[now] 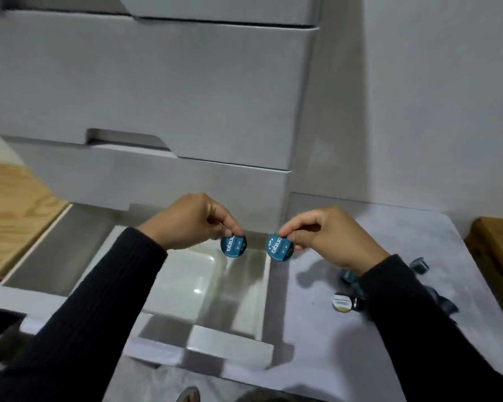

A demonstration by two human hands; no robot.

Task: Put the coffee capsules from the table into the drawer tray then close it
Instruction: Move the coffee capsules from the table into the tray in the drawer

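My left hand pinches a blue coffee capsule by its rim, above the far right part of the white tray in the open drawer. My right hand pinches a second blue capsule over the drawer's right edge. Both capsule lids face me. More capsules lie on the grey table under and beside my right forearm: a white-and-yellow-lidded one and several dark blue ones, partly hidden by my sleeve.
White drawer fronts stand shut behind the open drawer. A wooden surface lies at the left, a brown wooden object at the table's right edge, and a grey wall at the right.
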